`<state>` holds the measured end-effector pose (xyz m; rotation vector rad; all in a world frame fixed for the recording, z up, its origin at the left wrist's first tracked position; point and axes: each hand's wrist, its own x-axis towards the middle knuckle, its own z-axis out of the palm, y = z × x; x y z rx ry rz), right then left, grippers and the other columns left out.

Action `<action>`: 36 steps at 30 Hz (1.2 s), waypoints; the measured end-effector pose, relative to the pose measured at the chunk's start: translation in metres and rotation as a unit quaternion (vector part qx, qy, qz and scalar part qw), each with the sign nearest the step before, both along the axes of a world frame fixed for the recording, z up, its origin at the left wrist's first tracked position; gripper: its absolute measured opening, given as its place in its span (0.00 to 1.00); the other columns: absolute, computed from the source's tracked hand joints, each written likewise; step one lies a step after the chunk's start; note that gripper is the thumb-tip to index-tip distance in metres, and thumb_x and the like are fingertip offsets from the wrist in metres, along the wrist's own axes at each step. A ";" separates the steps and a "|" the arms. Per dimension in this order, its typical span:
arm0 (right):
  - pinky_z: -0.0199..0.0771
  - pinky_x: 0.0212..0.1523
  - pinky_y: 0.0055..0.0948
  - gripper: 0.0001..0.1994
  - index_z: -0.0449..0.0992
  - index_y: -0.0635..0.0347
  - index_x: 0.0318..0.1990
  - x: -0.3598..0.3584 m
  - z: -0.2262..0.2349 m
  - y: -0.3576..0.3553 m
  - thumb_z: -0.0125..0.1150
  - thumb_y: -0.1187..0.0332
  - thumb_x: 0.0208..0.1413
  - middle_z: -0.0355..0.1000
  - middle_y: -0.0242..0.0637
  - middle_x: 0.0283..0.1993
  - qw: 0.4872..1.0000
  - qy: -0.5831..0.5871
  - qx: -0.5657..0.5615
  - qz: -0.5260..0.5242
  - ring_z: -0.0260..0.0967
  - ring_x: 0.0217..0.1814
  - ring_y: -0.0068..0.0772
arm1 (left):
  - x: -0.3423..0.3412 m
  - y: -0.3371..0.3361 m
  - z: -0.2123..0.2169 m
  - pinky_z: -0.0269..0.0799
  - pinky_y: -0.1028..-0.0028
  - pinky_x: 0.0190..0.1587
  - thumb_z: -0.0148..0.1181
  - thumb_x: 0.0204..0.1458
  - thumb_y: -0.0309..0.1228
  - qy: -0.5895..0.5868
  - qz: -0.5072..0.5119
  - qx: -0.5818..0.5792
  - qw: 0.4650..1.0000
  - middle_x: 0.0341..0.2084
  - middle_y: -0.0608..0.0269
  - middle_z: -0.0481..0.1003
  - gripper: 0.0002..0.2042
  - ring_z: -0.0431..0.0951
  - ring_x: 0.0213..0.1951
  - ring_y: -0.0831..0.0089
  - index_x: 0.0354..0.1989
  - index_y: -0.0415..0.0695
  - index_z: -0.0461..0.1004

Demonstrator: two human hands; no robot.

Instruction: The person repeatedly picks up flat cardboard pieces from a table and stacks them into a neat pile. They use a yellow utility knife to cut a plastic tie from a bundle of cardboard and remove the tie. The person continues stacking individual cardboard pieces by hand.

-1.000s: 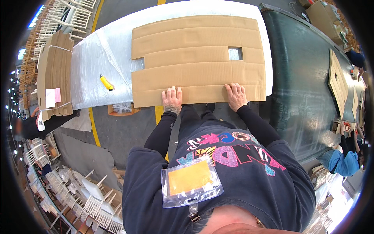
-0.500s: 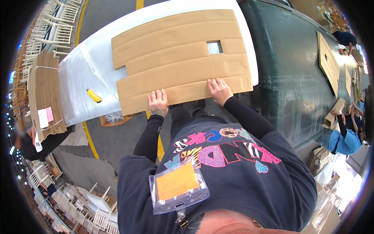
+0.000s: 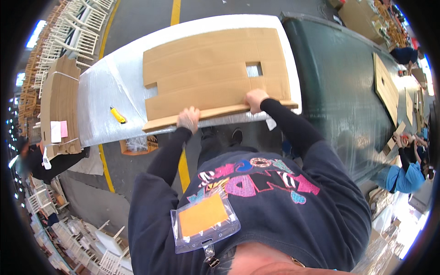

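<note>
A large flat cardboard sheet with a square hole and a notch on its left side lies on a table wrapped in clear film. Its near edge is bent up into a narrow flap. My left hand is closed around the flap left of its middle. Farther right, my right hand grips the same flap, fingers curled over it. A yellow utility knife rests on the film, left of the sheet.
A strapped stack of cardboard stands at the table's left end, with a person beside it. To the right is a long dark green surface. An open carton with clear film sits on the floor below. Other people work at far right.
The cardboard's near edge, flat before, is now folded up. Both hands have gone from lying on the sheet to gripping that edge. The whole view has shifted slightly.
</note>
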<state>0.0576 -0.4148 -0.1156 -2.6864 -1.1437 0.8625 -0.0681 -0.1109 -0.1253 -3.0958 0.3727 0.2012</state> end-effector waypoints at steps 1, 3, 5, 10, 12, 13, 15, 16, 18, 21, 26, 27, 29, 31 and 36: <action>0.79 0.40 0.43 0.10 0.82 0.52 0.27 -0.006 0.000 -0.003 0.66 0.69 0.30 0.79 0.42 0.31 0.999 -0.023 0.021 -0.015 0.78 0.38 0.48 | -0.013 -0.009 -0.004 0.78 0.62 0.36 0.61 0.45 0.28 -0.124 0.007 -0.009 0.992 0.30 0.60 0.76 0.09 0.81 0.33 0.60 0.36 0.46 0.79; 0.78 0.41 0.44 0.09 0.81 0.55 0.27 -0.020 0.013 0.006 0.65 0.69 0.31 0.79 0.44 0.31 0.999 -0.004 -0.008 0.038 0.78 0.39 0.49 | -0.025 -0.007 -0.006 0.76 0.65 0.33 0.59 0.48 0.30 -0.100 0.017 0.019 0.995 0.28 0.62 0.74 0.06 0.80 0.33 0.64 0.33 0.46 0.76; 0.79 0.43 0.44 0.14 0.81 0.59 0.34 -0.040 0.004 0.001 0.67 0.65 0.37 0.79 0.46 0.36 0.997 -0.004 -0.027 0.073 0.79 0.41 0.49 | -0.034 -0.005 -0.007 0.76 0.64 0.35 0.60 0.45 0.29 0.011 -0.002 0.022 1.000 0.30 0.60 0.74 0.05 0.79 0.37 0.62 0.30 0.45 0.74; 0.75 0.52 0.44 0.22 0.81 0.57 0.44 -0.017 0.038 0.087 0.65 0.48 0.50 0.78 0.48 0.44 0.986 0.148 -0.012 0.080 0.75 0.51 0.49 | -0.075 0.002 -0.015 0.73 0.64 0.33 0.59 0.42 0.30 -0.006 -0.095 -0.043 0.995 0.28 0.61 0.72 0.05 0.77 0.33 0.63 0.28 0.45 0.74; 0.65 0.63 0.46 0.24 0.75 0.53 0.55 0.002 0.019 0.154 0.57 0.48 0.58 0.71 0.47 0.57 0.988 -0.059 0.145 -0.007 0.66 0.63 0.47 | -0.074 -0.005 -0.015 0.73 0.65 0.32 0.58 0.42 0.31 0.007 -0.092 -0.054 0.994 0.27 0.61 0.72 0.04 0.76 0.33 0.63 0.27 0.45 0.74; 0.57 0.69 0.48 0.25 0.70 0.50 0.61 0.006 -0.006 0.172 0.53 0.49 0.61 0.66 0.45 0.64 0.934 -0.215 0.283 -0.025 0.59 0.70 0.46 | -0.072 -0.010 -0.013 0.73 0.65 0.31 0.58 0.42 0.31 0.015 -0.096 -0.061 0.993 0.27 0.61 0.72 0.04 0.76 0.33 0.64 0.26 0.45 0.74; 0.44 0.73 0.53 0.28 0.63 0.48 0.67 0.002 -0.037 0.200 0.49 0.49 0.62 0.57 0.44 0.70 0.945 -0.225 0.236 -0.025 0.48 0.75 0.47 | -0.070 -0.012 -0.006 0.72 0.66 0.30 0.58 0.42 0.31 0.020 -0.091 -0.071 0.993 0.26 0.61 0.72 0.04 0.76 0.32 0.64 0.25 0.46 0.74; 0.37 0.75 0.56 0.29 0.60 0.46 0.69 -0.001 -0.044 0.212 0.47 0.49 0.63 0.52 0.44 0.73 0.950 -0.226 0.213 -0.020 0.42 0.78 0.47 | -0.071 -0.011 -0.006 0.72 0.66 0.30 0.58 0.43 0.31 0.024 -0.084 -0.077 0.993 0.25 0.61 0.72 0.04 0.76 0.31 0.64 0.24 0.46 0.73; 0.32 0.76 0.57 0.30 0.59 0.45 0.70 0.000 -0.053 0.220 0.47 0.48 0.63 0.50 0.44 0.74 0.962 -0.189 0.196 -0.018 0.39 0.79 0.48 | -0.068 -0.007 -0.010 0.72 0.66 0.29 0.58 0.43 0.31 0.060 -0.082 -0.082 0.992 0.24 0.61 0.71 0.03 0.76 0.30 0.64 0.23 0.46 0.73; 0.32 0.75 0.60 0.30 0.60 0.45 0.70 0.002 -0.054 0.222 0.51 0.51 0.61 0.51 0.46 0.73 0.968 -0.172 0.182 -0.020 0.40 0.78 0.50 | -0.047 0.002 -0.003 0.74 0.65 0.28 0.58 0.44 0.31 0.154 -0.112 -0.123 0.974 0.24 0.58 0.74 0.04 0.78 0.28 0.61 0.23 0.45 0.75; 0.35 0.74 0.62 0.29 0.63 0.44 0.68 0.004 -0.063 0.219 0.56 0.53 0.59 0.53 0.46 0.72 0.968 -0.162 0.193 -0.019 0.40 0.78 0.51 | 0.032 0.021 0.071 0.77 0.61 0.31 0.59 0.44 0.31 0.291 -0.156 -0.200 0.922 0.25 0.53 0.78 0.06 0.82 0.30 0.58 0.25 0.45 0.80; 0.35 0.74 0.62 0.29 0.63 0.44 0.68 0.011 -0.058 0.219 0.55 0.53 0.59 0.52 0.46 0.72 0.967 -0.173 0.184 -0.014 0.40 0.78 0.51 | 0.047 0.023 0.080 0.78 0.60 0.31 0.59 0.44 0.31 0.299 -0.164 -0.207 0.917 0.25 0.52 0.79 0.06 0.83 0.30 0.58 0.25 0.45 0.81; 0.36 0.74 0.61 0.28 0.65 0.42 0.67 0.012 -0.060 0.217 0.56 0.53 0.57 0.54 0.44 0.71 0.965 -0.157 0.210 -0.026 0.42 0.78 0.48 | 0.049 0.026 0.073 0.78 0.60 0.29 0.59 0.44 0.31 0.286 -0.186 -0.234 0.910 0.25 0.52 0.79 0.06 0.83 0.29 0.58 0.25 0.44 0.81; 0.36 0.74 0.61 0.29 0.65 0.41 0.66 0.016 -0.061 0.216 0.57 0.52 0.57 0.54 0.44 0.71 0.966 -0.153 0.207 -0.030 0.42 0.78 0.48 | 0.047 0.027 0.074 0.78 0.62 0.30 0.59 0.43 0.30 0.291 -0.186 -0.251 0.904 0.25 0.51 0.79 0.07 0.83 0.29 0.58 0.25 0.41 0.80; 0.39 0.73 0.60 0.28 0.66 0.42 0.65 0.014 -0.059 0.219 0.58 0.53 0.56 0.55 0.44 0.69 0.960 -0.173 0.218 -0.034 0.45 0.76 0.48 | 0.036 0.026 0.061 0.79 0.61 0.33 0.59 0.42 0.29 0.297 -0.205 -0.225 0.905 0.26 0.51 0.78 0.07 0.82 0.30 0.56 0.27 0.39 0.79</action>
